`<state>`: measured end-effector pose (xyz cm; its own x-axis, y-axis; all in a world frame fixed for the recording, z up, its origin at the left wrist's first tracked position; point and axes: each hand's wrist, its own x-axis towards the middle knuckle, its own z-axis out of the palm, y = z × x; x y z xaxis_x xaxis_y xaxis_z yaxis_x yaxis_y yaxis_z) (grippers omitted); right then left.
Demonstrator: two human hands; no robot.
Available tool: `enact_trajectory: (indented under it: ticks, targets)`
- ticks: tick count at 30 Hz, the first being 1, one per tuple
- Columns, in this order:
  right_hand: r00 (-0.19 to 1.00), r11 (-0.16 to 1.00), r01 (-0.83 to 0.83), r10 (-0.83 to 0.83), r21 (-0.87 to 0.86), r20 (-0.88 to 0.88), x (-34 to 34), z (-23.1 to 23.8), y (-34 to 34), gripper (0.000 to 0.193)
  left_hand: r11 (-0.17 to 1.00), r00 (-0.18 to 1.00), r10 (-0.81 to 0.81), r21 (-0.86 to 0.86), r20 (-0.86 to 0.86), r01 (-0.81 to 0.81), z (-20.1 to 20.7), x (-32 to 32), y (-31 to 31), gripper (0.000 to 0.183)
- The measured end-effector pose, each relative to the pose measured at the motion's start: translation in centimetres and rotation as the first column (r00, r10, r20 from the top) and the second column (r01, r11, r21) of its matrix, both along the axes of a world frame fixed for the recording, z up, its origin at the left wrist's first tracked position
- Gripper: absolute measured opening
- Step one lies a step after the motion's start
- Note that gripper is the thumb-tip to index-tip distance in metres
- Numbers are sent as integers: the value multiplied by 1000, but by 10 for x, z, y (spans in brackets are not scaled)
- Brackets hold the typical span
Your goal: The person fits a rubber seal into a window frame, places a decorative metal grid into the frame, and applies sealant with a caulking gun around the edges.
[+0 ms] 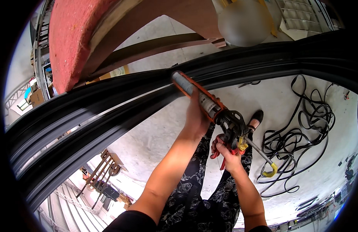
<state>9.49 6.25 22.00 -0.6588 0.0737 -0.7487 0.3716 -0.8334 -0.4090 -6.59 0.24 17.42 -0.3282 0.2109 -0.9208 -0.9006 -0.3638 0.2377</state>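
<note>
Both of my hands are on an orange and black caulking gun (232, 123) loaded with a pale printed cartridge (207, 104). My left hand (196, 116) wraps the barrel from below. My right hand (227, 155) is closed around the red handle and trigger at the rear. A metal plunger rod (260, 150) with a yellow hooked end (270, 171) sticks out behind the gun. The gun's front end lies over a long black grooved frame (132, 92); whether its tip touches the groove is hidden.
A tangled black strip or hose (303, 127) lies on the pale floor at right. Beyond the frame are a red padded panel (76, 42) and a brown board (155, 46). A wooden stand (99, 174) is at lower left. My foot (256, 118) is below the gun.
</note>
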Motion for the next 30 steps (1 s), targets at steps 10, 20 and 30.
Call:
enact_trajectory:
  ticks: [10,20,30]
  targets:
    - [999,1000,-4,3,30,48,11,8,-11,22,999,999,-43,19,-29,43,2,11,-6,58]
    - [1000,999,23,-23,24,13,11,9,-8,20,998,1000,12,69,-15,-11,-1,11,-5,52]
    - [1000,1000,-6,6,19,24,7,9,2,21,999,1000,12,43,0,-12,-3,12,-5,54]
